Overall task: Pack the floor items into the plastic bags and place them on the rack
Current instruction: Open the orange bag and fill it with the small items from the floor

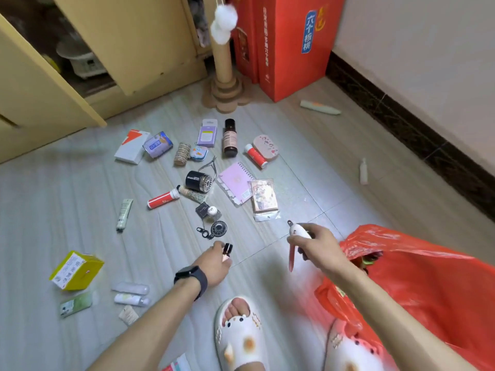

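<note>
My left hand [214,263] grips a small bottle with a black cap [227,251] just above the floor. My right hand [316,246] holds a white and pink pen-like item [293,238], its pink end hanging down, beside the open red plastic bag [417,279] at the right. Several small items lie scattered on the tiled floor: a black keychain [213,229], a red tube [162,200], a black round fan [198,180], a pink notebook [235,181], a brown bottle [229,137] and a yellow box [76,270].
A cardboard cat post [223,62] and red cartons [286,41] stand at the back. A yellow cabinet [80,62] with open doors fills the left. My feet in white slippers [238,333] are at the bottom. A wall with dark skirting runs along the right.
</note>
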